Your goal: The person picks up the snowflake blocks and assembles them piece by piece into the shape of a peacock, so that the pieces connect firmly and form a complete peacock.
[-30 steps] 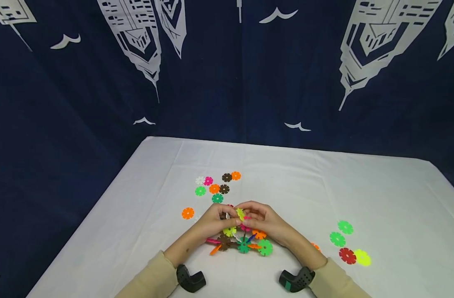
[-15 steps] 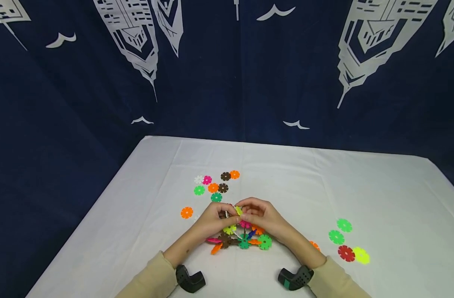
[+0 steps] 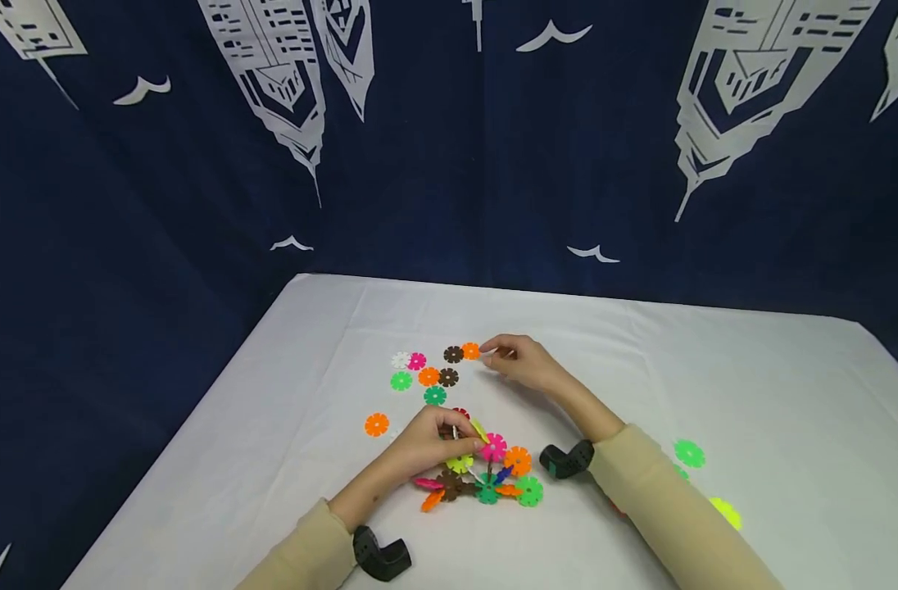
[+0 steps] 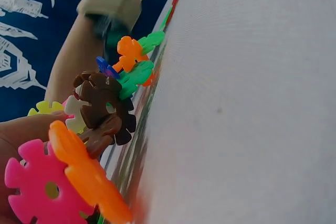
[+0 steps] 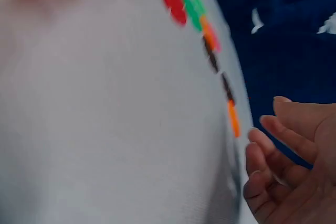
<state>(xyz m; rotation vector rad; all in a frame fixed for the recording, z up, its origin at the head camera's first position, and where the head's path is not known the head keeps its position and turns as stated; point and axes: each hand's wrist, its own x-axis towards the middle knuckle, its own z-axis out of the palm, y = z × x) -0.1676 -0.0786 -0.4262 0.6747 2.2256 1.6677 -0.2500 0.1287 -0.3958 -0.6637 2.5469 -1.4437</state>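
Observation:
My left hand (image 3: 428, 447) grips a joined build of notched plastic snowflake discs (image 3: 451, 485), its thumb and fingers at the upper part near a yellow disc (image 3: 479, 429). In the left wrist view, a pink disc (image 4: 31, 174), an orange disc (image 4: 84, 169) and brown discs (image 4: 97, 106) stick out at angles from it. Beyond the build, my right hand (image 3: 526, 362) reaches over the table, fingertips beside a loose orange disc (image 3: 470, 351). Its fingers look loosely bent and hold nothing in the right wrist view, with a gap between them and the orange disc (image 5: 233, 119).
Loose discs lie left of the right hand, among them brown (image 3: 453, 354), green (image 3: 401, 380) and pink (image 3: 417, 361) ones. A lone orange disc (image 3: 377, 424) is farther left. Green (image 3: 689, 453) and yellow (image 3: 726, 513) discs lie at the right, partly behind the sleeve.
My right hand has left the build and moved forward to the far loose discs. The left hand stays in place, holding the build alone.

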